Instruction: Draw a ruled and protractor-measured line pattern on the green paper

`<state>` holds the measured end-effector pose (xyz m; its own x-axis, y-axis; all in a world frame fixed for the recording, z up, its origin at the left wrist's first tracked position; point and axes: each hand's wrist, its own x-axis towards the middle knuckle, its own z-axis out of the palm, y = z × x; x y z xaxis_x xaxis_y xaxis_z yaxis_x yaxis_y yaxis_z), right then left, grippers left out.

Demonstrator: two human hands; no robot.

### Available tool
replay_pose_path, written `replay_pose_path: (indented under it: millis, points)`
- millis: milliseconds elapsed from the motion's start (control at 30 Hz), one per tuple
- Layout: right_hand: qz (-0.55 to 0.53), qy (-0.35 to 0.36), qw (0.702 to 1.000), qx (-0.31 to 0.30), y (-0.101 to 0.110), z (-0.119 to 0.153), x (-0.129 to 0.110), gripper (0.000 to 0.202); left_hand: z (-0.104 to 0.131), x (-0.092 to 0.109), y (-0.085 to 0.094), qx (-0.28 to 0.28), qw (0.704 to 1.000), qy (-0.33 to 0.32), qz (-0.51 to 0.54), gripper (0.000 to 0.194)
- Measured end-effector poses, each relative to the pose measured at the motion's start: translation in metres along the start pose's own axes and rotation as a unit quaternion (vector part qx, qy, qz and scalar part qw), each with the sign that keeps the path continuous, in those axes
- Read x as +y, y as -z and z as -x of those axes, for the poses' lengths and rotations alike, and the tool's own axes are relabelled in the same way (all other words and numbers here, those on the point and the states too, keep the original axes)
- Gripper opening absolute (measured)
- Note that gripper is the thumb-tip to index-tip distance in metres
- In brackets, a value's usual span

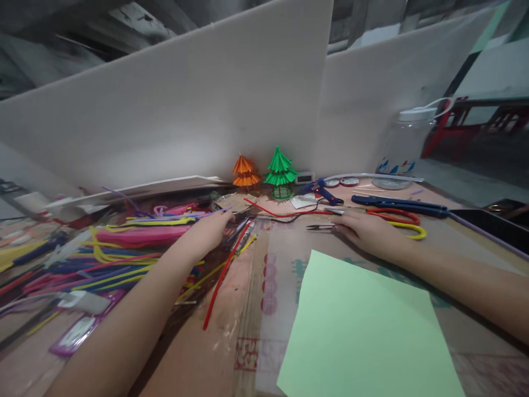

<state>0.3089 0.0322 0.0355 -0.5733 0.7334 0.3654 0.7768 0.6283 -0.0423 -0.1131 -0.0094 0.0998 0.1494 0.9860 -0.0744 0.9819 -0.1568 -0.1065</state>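
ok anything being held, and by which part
The right hand covers a tool behind its dark tips; whether it grips cannot be told. Nor can it for the left hand.

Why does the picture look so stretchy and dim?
In the head view, a wide lens probably stretches both forearms near the edges; also in the head view, the ceiling is dim, the white board is brighter low down, a dark shadow runs under the right forearm, and the left hand looks slightly blurry.
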Motion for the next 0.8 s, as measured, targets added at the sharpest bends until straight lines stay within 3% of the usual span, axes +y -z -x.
replay_pose_path:
  millis: [267,467,600,700,800]
  points:
    - [0.013,0.025,0.999,0.026,0.006,-0.009,-0.013,0.034,0.007,0.004,-0.004,-0.067,0.997,-0.017,-0.033,0.033]
    - [-0.032,0.149,0.988,-0.003,0.002,-0.055,-0.084,0.018,0.007,0.012,0.001,-0.063,0.996,0.015,-0.057,0.031]
    - [-0.045,0.166,0.985,-0.002,-0.014,-0.079,-0.125,0.020,0.007,0.020,0.014,-0.043,0.993,0.058,-0.088,0.029]
    - [-0.045,0.159,0.986,-0.013,-0.017,-0.075,-0.125,0.028,0.013,0.027,0.024,-0.004,0.989,0.080,-0.121,0.030]
    - [-0.036,0.129,0.991,-0.030,-0.008,-0.057,-0.100,0.025,0.023,0.029,0.031,0.035,0.985,0.087,-0.143,0.030]
